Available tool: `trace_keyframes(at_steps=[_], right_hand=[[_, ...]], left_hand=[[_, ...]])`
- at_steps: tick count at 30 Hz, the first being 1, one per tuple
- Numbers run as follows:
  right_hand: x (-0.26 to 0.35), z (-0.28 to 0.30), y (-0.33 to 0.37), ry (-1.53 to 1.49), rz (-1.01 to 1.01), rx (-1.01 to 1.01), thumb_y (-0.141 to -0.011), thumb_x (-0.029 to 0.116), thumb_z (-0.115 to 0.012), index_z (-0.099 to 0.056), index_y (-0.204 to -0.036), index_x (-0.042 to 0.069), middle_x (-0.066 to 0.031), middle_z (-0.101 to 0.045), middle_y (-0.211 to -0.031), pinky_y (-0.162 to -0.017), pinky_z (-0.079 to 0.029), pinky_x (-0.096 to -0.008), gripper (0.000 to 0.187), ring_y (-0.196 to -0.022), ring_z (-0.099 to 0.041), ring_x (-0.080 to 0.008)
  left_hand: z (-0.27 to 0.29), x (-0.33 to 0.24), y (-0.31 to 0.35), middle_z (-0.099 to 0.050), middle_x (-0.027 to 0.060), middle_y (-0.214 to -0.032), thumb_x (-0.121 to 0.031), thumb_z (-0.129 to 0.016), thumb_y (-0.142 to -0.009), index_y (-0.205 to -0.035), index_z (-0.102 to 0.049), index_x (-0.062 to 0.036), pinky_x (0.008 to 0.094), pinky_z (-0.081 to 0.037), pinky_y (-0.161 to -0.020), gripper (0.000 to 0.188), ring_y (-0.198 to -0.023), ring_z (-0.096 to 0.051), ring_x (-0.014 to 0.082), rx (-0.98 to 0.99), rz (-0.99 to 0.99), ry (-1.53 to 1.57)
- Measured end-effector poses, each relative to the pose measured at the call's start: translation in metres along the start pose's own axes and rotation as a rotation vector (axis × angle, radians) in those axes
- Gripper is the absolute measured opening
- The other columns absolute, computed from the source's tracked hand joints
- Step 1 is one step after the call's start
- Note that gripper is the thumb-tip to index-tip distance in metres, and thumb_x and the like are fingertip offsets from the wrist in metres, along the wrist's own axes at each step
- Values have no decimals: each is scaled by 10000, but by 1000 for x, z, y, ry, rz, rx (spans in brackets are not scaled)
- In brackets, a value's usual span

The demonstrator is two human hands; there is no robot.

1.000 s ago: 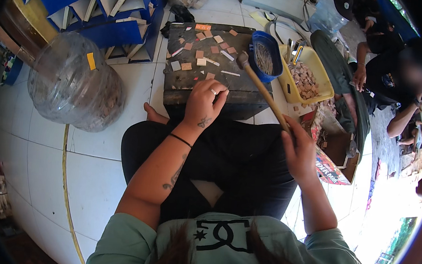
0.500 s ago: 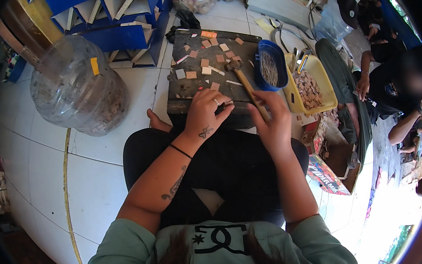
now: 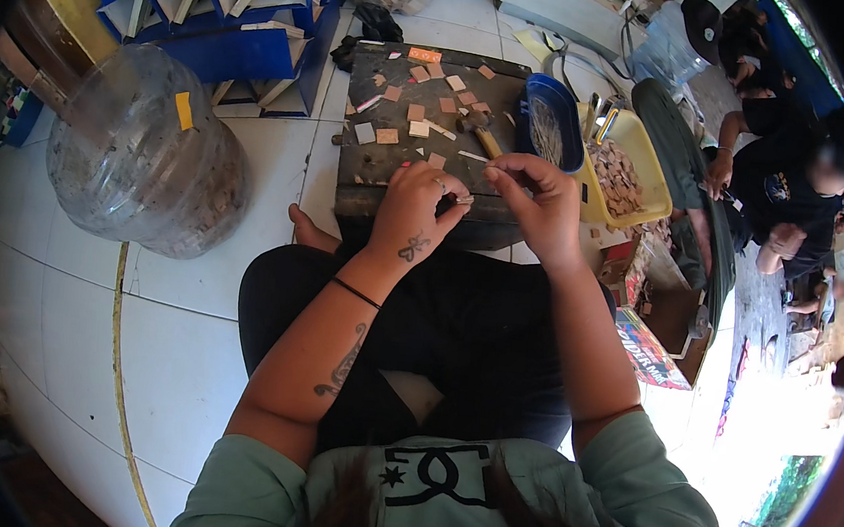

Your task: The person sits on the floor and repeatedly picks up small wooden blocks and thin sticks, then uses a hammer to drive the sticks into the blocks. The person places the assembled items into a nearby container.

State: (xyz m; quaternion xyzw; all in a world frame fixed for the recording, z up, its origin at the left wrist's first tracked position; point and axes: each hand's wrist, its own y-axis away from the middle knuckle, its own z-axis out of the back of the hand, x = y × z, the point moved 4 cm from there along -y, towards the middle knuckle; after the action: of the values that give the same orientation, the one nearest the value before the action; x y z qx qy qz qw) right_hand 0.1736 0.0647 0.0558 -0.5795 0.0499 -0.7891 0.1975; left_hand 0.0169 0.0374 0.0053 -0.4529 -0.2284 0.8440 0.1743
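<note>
Since the earlier frame, the right hand (image 3: 545,209) had moved off the one hammer (image 3: 491,144) toward the left hand (image 3: 407,207), fingertips pinched, perhaps on something too small to tell. One small piece (image 3: 464,200) was pinched in the left above the bench (image 3: 375,171), seemingly for steadiness. Two tubs, blue (image 3: 580,155) and yellow (image 3: 593,200), stood rightward, likely for easy reach.
</note>
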Motion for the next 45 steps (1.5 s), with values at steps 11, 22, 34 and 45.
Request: trace_keyframes(at_steps=[11,22,34,45], right_hand=[[-7,-8,10,92,20,69,-862,-6,-690,-691,-958,-24,-83,-720,-848,-702,-543,-261,97,-783,-683,-108],[2,-7,12,300,142,77,-825,1,-705,-696,-955,7,-136,-702,-870,-689,-542,-324,131,-780,-701,-251],[5,-9,14,323,225,65,-807,2,-716,-686,-938,13,-132,-690,-863,-692,-536,-351,135,-789,-686,-287],[9,-11,13,353,343,73,-792,-17,-710,-665,-905,12,-130,-675,-843,-699,-527,-368,125,-794,-666,-314]], left_hand=[[0,0,0,-649,34,-789,-96,-766,-746,-808,-666,-87,416,-436,-892,117,-833,-594,249,5,-2,5],[0,0,0,-649,33,-799,-94,-767,-749,-824,-676,-85,450,-428,-936,118,-846,-593,251,15,3,-2],[1,-1,0,-648,37,-809,-95,-768,-748,-833,-681,-86,467,-421,-964,122,-871,-595,257,36,30,-6],[2,-2,0,-640,36,-795,-87,-763,-748,-819,-674,-86,473,-426,-950,114,-859,-593,255,27,13,-23]])
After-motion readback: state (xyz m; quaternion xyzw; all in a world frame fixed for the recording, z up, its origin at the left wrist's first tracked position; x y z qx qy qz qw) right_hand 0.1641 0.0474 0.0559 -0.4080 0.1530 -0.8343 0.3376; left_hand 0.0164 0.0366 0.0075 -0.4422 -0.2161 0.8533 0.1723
